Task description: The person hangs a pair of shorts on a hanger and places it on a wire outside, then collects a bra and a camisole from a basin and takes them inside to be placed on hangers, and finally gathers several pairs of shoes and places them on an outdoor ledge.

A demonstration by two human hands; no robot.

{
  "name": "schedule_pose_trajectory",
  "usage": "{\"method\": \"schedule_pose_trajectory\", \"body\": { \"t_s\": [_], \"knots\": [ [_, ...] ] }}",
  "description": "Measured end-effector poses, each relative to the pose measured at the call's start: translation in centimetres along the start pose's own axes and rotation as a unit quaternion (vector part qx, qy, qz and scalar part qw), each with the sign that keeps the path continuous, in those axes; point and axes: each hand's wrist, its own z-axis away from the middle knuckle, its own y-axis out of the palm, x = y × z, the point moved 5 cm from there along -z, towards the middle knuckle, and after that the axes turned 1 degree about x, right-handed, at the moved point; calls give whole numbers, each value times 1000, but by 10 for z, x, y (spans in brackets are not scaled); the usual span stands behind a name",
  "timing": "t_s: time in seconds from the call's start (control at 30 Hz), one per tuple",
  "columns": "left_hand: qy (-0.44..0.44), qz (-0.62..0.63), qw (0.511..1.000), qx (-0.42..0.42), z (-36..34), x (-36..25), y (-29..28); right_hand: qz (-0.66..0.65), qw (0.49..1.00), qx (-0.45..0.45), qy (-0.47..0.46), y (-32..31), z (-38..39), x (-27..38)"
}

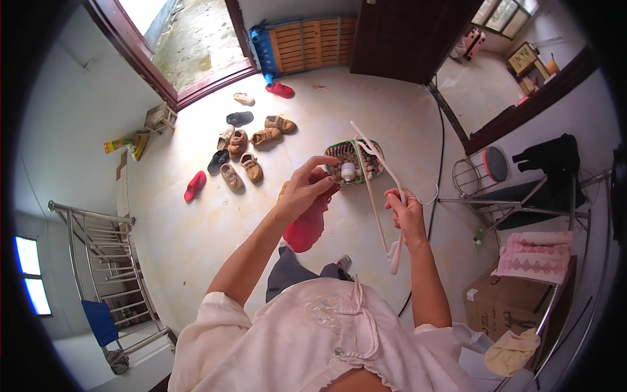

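Observation:
My left hand (pixel 304 191) is raised in front of me, with the index finger stretched out and the thumb closed on a piece of red cloth (pixel 305 227). Much of that cloth hangs below the hand, and its kind does not show. A white clothes hanger (pixel 373 196) with a metal hook is gripped in my right hand (pixel 406 212) and stands nearly upright. Beyond both hands, an oval woven basket (pixel 376 172) rests on the floor, partly covered by the hanger and holding small round brown things and a white bottle-like thing (pixel 348 171).
Several brown clogs and shoes (pixel 252 168) lie on the floor at the left, with red slippers (pixel 194 185) (pixel 280 91) around them. A metal rack (pixel 101 245) stands at far left. At right are a metal frame with a pink-and-white towel (pixel 534 255) and a cardboard box (pixel 503 304).

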Motion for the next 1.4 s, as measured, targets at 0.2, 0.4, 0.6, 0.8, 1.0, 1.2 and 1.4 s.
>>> {"method": "schedule_pose_trajectory", "body": {
  "t_s": [0.2, 0.4, 0.6, 0.8, 1.0, 1.2, 1.4],
  "knots": [
    [143, -4, 973, -179, 59, 21, -83, -116, 927, 343, 97, 206, 15, -7],
    [101, 122, 931, -330, 156, 9, -223, 113, 882, 457, 32, 335, 8, 7],
    [146, 130, 895, -400, 246, -6, -332, 113, 891, 439, 30, 389, -30, 12],
    [192, 103, 868, -447, 277, -43, -388, 46, 871, 487, 44, 444, -69, 6],
    [258, -38, 827, -498, 282, -78, -439, 97, 843, 528, -36, 518, -94, 31],
    [245, -8, 851, -464, 251, -103, -493, 156, 770, 612, -84, 564, -116, 74],
    [256, 59, 860, -437, 202, -130, -531, 192, 744, 641, 8, 601, -151, 86]
  ]
}}
